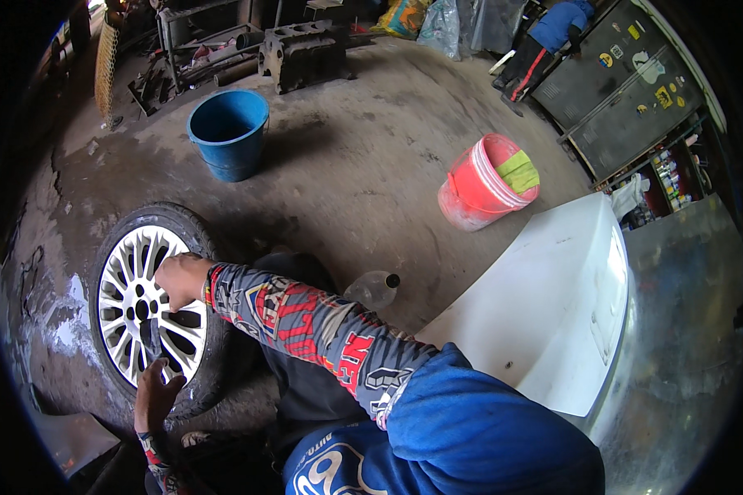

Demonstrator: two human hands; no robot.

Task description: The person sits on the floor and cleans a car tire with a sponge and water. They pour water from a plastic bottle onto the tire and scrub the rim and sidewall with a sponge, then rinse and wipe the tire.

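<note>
A white multi-spoke alloy wheel with a black tyre (122,262) lies on the floor at the left. My right hand (182,280) reaches across to the right side of its spokes. The fingers there curl in, and whatever they may hold is hidden. Low over the near edge of the wheel is my left hand (157,398), with thumb and fingers apart. A narrow dark grey strip (150,338) shows just beyond its fingertips; I cannot tell whether it is a loose piece or a gap between spokes.
Beyond the wheel stands a blue bucket (229,136). A red bucket (479,194) with a green cloth (518,172) is farther right. A clear bottle (371,290) lies near my right arm, left of a white car panel (537,305). Another person (553,37) bends by grey lockers (636,103).
</note>
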